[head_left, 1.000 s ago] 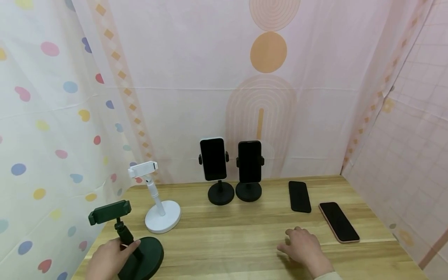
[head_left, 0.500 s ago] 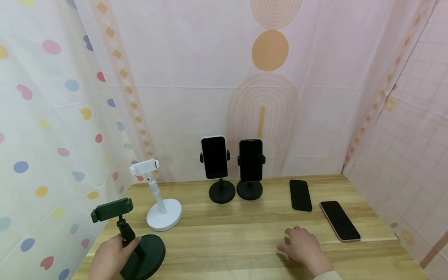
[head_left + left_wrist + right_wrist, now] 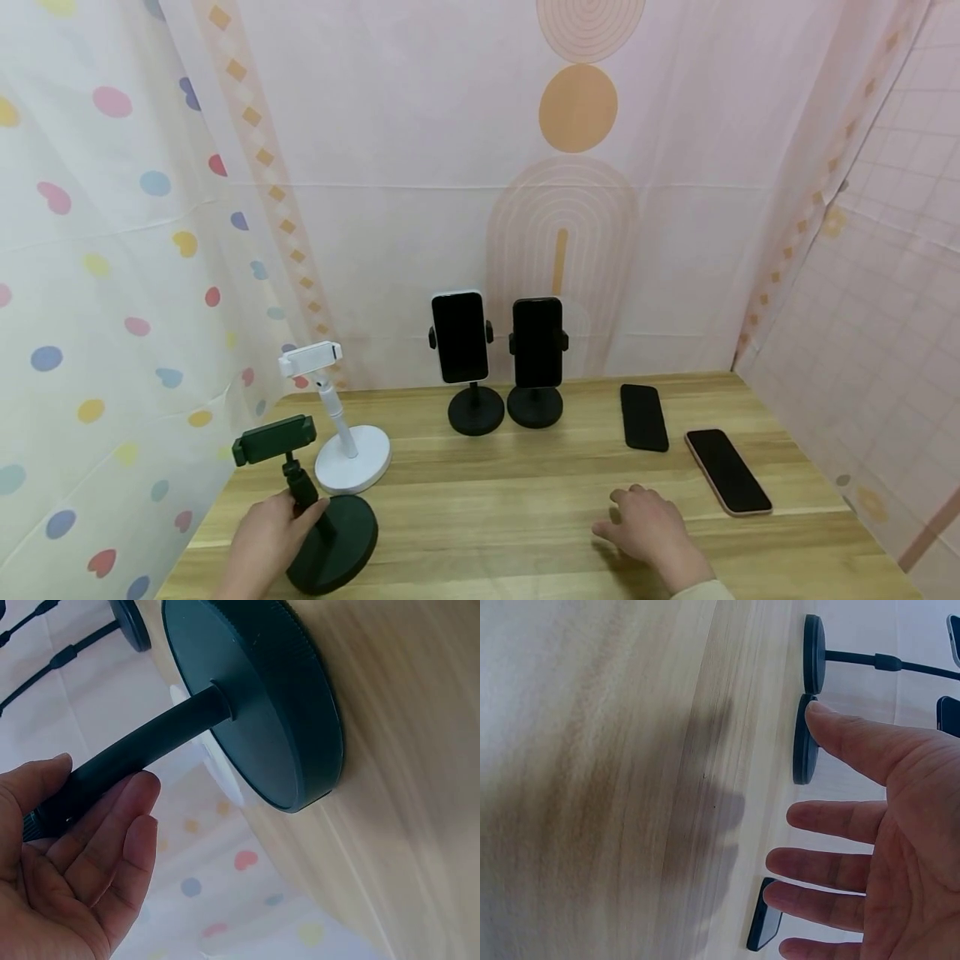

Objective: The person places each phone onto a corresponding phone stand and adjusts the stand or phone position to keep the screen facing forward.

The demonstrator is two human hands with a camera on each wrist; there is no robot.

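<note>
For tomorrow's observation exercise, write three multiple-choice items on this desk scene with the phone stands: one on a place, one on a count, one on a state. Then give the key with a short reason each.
1. Where does the dark green stand sit?
A. at the desk's near left, in front of the white stand
B. at the far right corner
C. between the two black stands

2. How many phones lie flat on the desk?
A. none
B. two
C. four

3. What is the left hand doing?
A. lying flat on the desk
B. holding a phone
C. holding the green stand's pole

Key:
1 A, its round base is near the left edge, nearer the camera than the white base.
2 B, a black phone and a pink-edged phone lie flat on the right; two others are clamped upright.
3 C, the left wrist view shows fingers and thumb around the pole.
</note>
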